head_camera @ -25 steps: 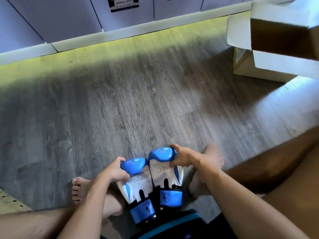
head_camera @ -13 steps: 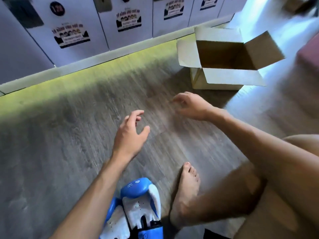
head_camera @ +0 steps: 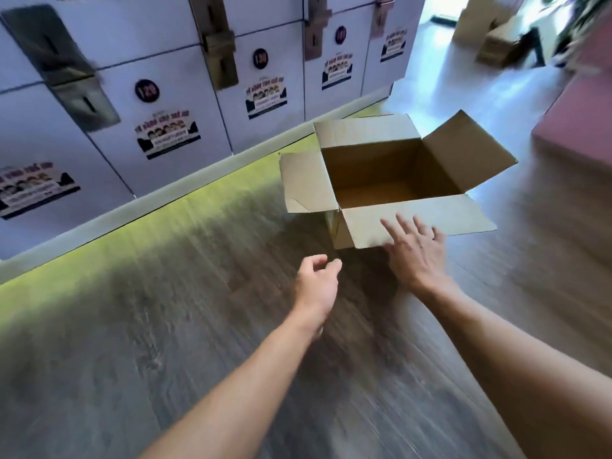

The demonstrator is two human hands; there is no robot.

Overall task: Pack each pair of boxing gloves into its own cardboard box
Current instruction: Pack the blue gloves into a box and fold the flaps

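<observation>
An open cardboard box (head_camera: 374, 137) stands on the wooden floor with all flaps spread and nothing visible inside. My right hand (head_camera: 415, 251) reaches over its near flap with straight, spread fingers, at or just above the flap's edge. My left hand (head_camera: 316, 284) hovers over the floor just short of the box's near left corner, fingers loosely curled and holding nothing. No boxing gloves are in view.
A row of white lockers (head_camera: 185, 94) with stickers runs along the back wall, lit yellow-green at the base. A pink block (head_camera: 579, 120) stands at the right. Further cardboard boxes (head_camera: 496, 44) lie far back right.
Both hands have let go of the blue gloves and reached forward to the box. The view has lifted, so the gloves and my feet have dropped out of sight.
</observation>
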